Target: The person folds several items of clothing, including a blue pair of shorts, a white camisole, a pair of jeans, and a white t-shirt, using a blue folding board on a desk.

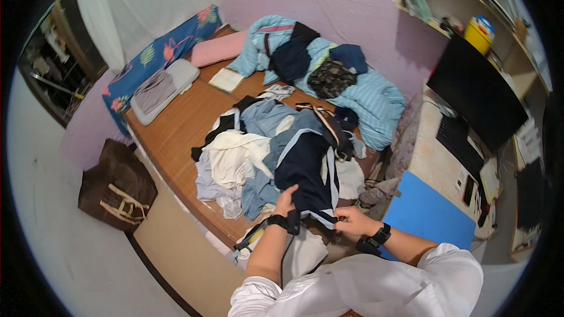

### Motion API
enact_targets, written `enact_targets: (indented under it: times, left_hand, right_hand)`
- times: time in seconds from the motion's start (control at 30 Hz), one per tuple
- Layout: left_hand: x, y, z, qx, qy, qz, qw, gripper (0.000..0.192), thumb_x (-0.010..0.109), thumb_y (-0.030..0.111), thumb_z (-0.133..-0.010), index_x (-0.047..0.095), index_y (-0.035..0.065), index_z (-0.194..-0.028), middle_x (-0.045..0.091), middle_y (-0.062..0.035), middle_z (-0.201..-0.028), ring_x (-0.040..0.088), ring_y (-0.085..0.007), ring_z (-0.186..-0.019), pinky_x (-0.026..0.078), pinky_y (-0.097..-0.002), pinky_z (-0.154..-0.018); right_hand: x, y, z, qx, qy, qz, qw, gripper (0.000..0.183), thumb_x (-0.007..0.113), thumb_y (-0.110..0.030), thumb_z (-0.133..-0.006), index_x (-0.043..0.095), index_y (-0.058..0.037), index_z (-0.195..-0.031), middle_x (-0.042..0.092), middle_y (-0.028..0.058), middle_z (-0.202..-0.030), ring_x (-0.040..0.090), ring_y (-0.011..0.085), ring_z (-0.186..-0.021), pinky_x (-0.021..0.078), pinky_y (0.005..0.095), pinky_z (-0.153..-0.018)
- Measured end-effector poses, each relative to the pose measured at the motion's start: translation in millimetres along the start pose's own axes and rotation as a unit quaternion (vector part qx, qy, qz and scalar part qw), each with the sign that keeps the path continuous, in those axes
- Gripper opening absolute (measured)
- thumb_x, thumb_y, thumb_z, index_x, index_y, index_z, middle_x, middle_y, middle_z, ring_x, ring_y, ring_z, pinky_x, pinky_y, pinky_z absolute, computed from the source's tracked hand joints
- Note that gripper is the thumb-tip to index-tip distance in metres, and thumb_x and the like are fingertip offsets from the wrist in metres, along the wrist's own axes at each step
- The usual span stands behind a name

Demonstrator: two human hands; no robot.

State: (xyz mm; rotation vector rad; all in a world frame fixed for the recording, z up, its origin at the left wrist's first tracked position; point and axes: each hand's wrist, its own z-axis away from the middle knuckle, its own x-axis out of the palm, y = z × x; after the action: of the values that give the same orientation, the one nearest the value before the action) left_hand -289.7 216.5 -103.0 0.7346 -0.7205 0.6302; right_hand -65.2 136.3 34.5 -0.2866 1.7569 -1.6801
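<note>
A navy garment with pale side stripes [305, 165] is spread over the heap in front of me. At its lower left edge is my left hand [285, 202], thumb on top and the other fingers mostly hidden by the cloth. My right hand [354, 221] pinches the garment's near right corner between thumb and fingers. Under and beside it lie a white garment [233, 154], light blue denim clothing [262, 119] and a pale lavender garment [209, 185]. A dark belt or strap [332, 130] rests along the garment's far right side.
The heap lies on a bed with a brown mat [172, 141]. Behind it are a light blue striped quilt [374, 101], a pink pillow [220, 48] and a grey pillow [185, 77]. A desk with a blue mat [423, 211] and monitor [478, 92] stands right; a brown bag [116, 180] left.
</note>
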Motion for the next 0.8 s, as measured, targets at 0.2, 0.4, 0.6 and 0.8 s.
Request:
enact_targets:
  times: [0.2,0.4,0.6,0.8]
  left_hand:
    - [152.1,60.2,60.0,0.363,0.134,-0.385,0.838,0.031,0.056,0.002,-0.074,0.051,0.0008,-0.104,0.058,-0.0061,-0.093,0.055,-0.0165,-0.081,0.045,-0.0291,-0.074]
    - [292.1,93.3,136.3,0.595,0.017,-0.661,0.457,0.027,0.049,-0.001,-0.075,0.054,-0.0016,-0.102,0.059,-0.0207,-0.097,0.057,-0.0325,-0.091,0.043,-0.0348,-0.081]
    - [428.6,102.4,220.5,0.775,0.025,-0.506,0.377,0.034,0.038,-0.005,-0.066,0.058,0.0003,-0.092,0.061,-0.0136,-0.081,0.058,-0.0225,-0.078,0.044,-0.0287,-0.076]
    - [515.4,47.0,284.3,0.824,-0.026,-0.503,0.258,0.033,0.043,-0.004,-0.070,0.060,0.0034,-0.096,0.062,-0.0126,-0.082,0.058,-0.0191,-0.073,0.044,-0.0262,-0.071]
  right_hand:
    - [-28.4,-1.5,66.7,0.000,0.107,0.003,0.994,0.016,0.054,-0.009,-0.080,0.054,-0.0001,-0.094,0.057,0.0073,-0.075,0.054,0.0122,-0.067,0.0448,0.0258,-0.063]
    - [-56.0,-10.4,140.2,0.001,0.173,0.012,0.985,0.019,0.054,-0.010,-0.081,0.055,-0.0003,-0.097,0.058,0.0076,-0.082,0.056,0.0114,-0.072,0.0459,0.0247,-0.065]
    - [-89.8,-3.7,215.6,0.013,0.261,-0.003,0.965,0.017,0.055,-0.012,-0.083,0.056,-0.0005,-0.095,0.059,0.0052,-0.080,0.055,0.0099,-0.070,0.0455,0.0240,-0.065]
    - [-109.9,-2.8,263.6,-0.018,0.318,-0.022,0.948,0.017,0.055,-0.009,-0.081,0.056,0.0005,-0.096,0.058,0.0045,-0.079,0.053,0.0094,-0.070,0.0445,0.0234,-0.063]
